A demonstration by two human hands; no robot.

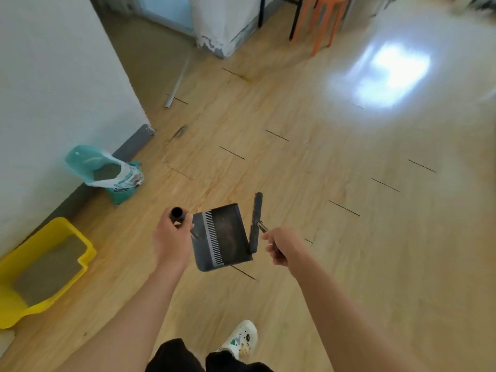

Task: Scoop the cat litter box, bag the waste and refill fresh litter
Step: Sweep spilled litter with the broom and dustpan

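1. Pale wood-look floor (308,162) fills the view, and a white wall (53,76) runs along the far left of the dustpan (228,237).
2. Nearest, below the dustpan at the bottom edge, a white clog (240,339) and dark trouser legs (174,357) show.
3. At the dustpan's left edge, the left hand (171,240) has its fingers curled round the dark tube handle (177,214).
4. Held above the floor between both hands, the dustpan shows its open face to the camera, with a row of comb teeth down its left side.
5. Just right of the dustpan, the right hand (284,247) has its fingers closed round a thin rod carrying a dark brush (256,221). The brush stands upright along the dustpan's right edge, and contact cannot be told.
6. Left of and below the dustpan, the yellow litter box (72,234) sits on the floor by the wall, with grey litter (51,269) in it.
7. Up and left of the dustpan, the teal litter bag (120,186) leans at the wall, mouth open, with litter showing inside.
8. Far beyond the dustpan stand an orange chair (322,22) and a white pillar (222,22) with a chipped base.
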